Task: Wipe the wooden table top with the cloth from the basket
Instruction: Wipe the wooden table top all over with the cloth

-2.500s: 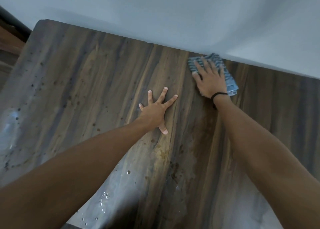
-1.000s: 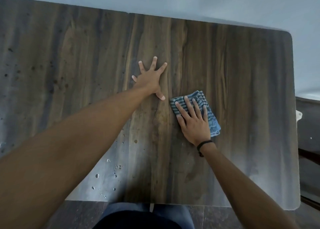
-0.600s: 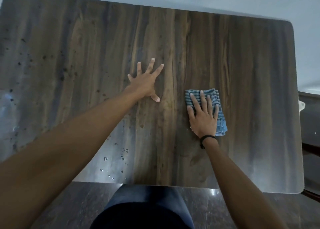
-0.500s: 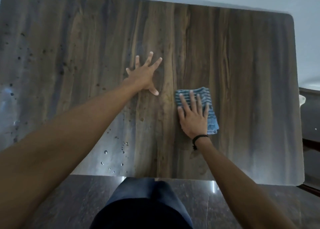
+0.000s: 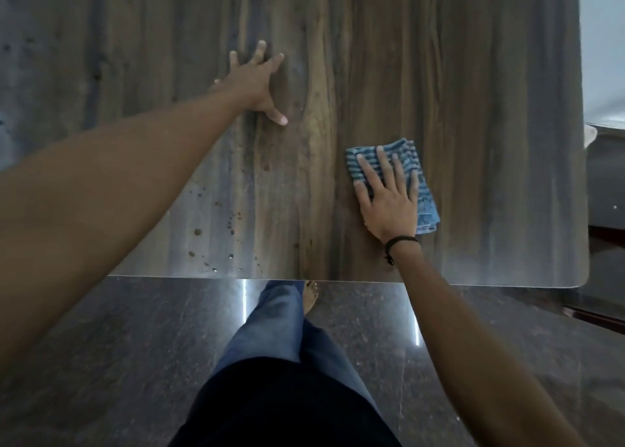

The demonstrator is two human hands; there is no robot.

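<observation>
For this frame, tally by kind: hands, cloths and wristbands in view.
Hands: 2, the left hand and the right hand
Cloths: 1, the blue striped cloth under the right hand
Wristbands: 1, the black wristband
Total: 4

We find open wood on table top from cloth out to right edge, and beyond cloth toward far side. Left hand lies flat mid-table, forearm barring left half. Between it and right hand we see passable strip. Droplets dot near edge, left.
</observation>
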